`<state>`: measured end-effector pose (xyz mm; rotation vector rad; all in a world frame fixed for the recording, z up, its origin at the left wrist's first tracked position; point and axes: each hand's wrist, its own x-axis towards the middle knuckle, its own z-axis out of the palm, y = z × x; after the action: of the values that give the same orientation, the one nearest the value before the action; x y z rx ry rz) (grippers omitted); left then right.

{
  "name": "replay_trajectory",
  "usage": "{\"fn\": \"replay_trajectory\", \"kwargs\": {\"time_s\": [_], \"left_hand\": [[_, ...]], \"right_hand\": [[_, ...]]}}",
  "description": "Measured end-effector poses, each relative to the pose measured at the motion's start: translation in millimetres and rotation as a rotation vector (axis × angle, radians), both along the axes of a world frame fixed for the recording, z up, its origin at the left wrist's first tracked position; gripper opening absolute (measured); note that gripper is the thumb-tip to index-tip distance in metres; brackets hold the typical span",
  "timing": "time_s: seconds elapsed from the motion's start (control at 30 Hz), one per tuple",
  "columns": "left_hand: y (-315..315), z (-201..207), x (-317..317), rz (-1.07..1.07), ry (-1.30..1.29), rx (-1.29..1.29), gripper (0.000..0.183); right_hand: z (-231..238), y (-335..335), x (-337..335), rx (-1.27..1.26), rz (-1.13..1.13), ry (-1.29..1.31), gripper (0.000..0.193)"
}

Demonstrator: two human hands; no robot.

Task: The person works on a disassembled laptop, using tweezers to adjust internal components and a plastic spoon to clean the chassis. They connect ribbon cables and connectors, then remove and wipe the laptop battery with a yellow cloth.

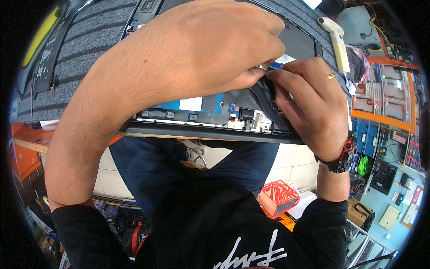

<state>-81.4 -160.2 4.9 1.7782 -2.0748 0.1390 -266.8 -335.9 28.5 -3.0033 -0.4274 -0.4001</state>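
An opened laptop (251, 134) lies before me with its inside uncovered, its near edge toward my lap. My left hand (219, 49) reaches across it from the left, thumb and fingers pinched together near a small blue piece (274, 66). From the right, my right hand (313, 96) meets it there, its fingers bent and closed around the same spot. What either hand holds is hidden by the fingers. A black cable (265, 101) curves beside my right fingers. Below my left wrist shows a blue circuit board (210, 103) with a white label (191, 104).
The laptop rests on a grey ribbed mat (83, 40). At the mat's left lies a flat black battery-like pack (46, 67); at the right, a cream pistol-shaped tool (336, 42). Orange-edged shelving (380, 114) stands beyond it. A red patterned box (280, 197) sits low, beside my right leg.
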Motion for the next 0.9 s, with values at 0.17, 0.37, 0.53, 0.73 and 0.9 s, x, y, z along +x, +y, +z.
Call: {"fn": "replay_trajectory", "kwargs": {"time_s": [0.17,0.37,0.53,0.73,0.9], "left_hand": [[-1.4,-1.2,1.6,-0.028,-0.001,-0.033,0.019],[-1.0,-3.0,2.0,-0.038,0.001,-0.066,0.019],[-0.7,-3.7,2.2,-0.041,0.002,-0.074,0.019],[-0.1,-3.5,1.8,-0.044,0.002,-0.089,0.019],[1.3,-0.8,-1.4,-0.023,0.024,-0.067,0.02]], "right_hand": [[-0.9,-0.3,-0.2,0.009,0.001,-0.006,0.036],[-1.3,0.0,-0.3,0.018,-0.006,-0.006,0.037],[-0.8,1.2,-0.5,0.01,-0.019,-0.016,0.036],[0.0,2.0,-0.1,0.024,-0.025,-0.011,0.034],[0.5,2.9,-0.3,0.013,-0.028,-0.011,0.035]]}}
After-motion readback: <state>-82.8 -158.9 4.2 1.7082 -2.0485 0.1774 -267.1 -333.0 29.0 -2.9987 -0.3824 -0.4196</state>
